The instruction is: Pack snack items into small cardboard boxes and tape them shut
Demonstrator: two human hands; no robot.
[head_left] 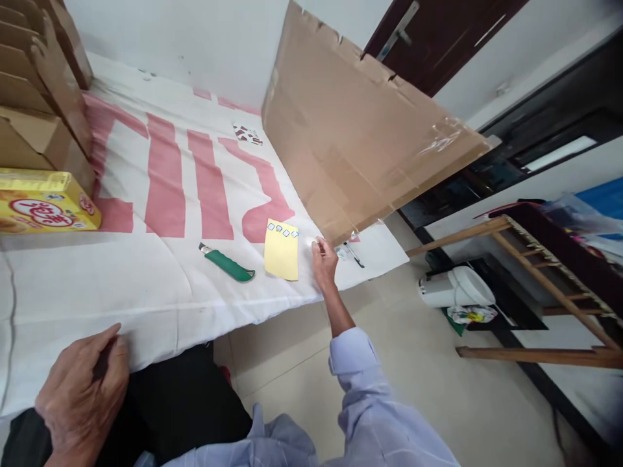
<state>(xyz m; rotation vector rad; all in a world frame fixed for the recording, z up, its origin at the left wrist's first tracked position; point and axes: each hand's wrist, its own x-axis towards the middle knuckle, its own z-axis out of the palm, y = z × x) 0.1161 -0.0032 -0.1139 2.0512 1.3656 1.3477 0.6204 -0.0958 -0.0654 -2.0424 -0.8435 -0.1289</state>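
Note:
My right hand (pixel 324 263) reaches out over the white and pink cloth (pixel 160 194) and grips the lower corner of a large flat cardboard sheet (pixel 350 130), which stands tilted up off the cloth. Its fingers are closed on the cardboard's edge. My left hand (pixel 80 395) rests at the cloth's near edge, by my lap, with the fingers curled downward and nothing visible in them. A yellow card (pixel 281 249) with small squares along its top lies just left of my right hand. A green utility knife (pixel 228 264) lies left of the card.
A yellow printed box (pixel 46 201) and stacked brown cartons (pixel 39 84) stand at the far left. A pen (pixel 354 254) lies under the cardboard's corner. On the right are a wooden frame (pixel 535 285), a white appliance (pixel 452 285) on the floor and a dark door (pixel 438 32).

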